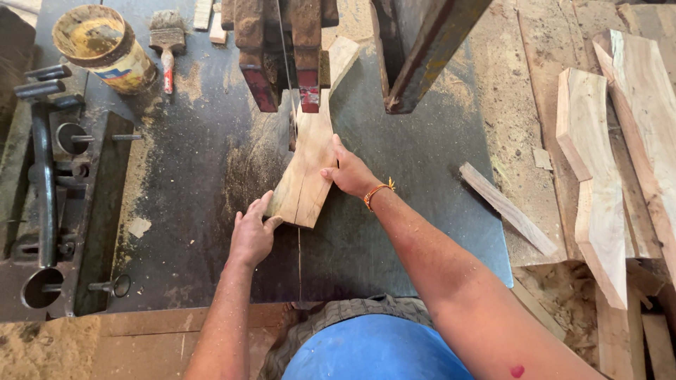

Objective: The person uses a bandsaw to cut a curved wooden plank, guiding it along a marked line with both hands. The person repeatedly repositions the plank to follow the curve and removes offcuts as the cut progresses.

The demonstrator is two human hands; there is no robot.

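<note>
- The left hand (251,236) pressed flat, fingers spread, on the near left corner of the curved wooden piece (308,165) at the bench (422,183) centre.
- The right hand (350,171) lay open against its right edge.
- A round tin (105,48) with a yellow label stood at the far left corner, beside a brush (167,42).

One labelled tin, no signs or screens

We see a round tin (105,48) at the tabletop's (394,211) far left corner, its yellow label banded blue and red, beside a brush (167,42).
</note>
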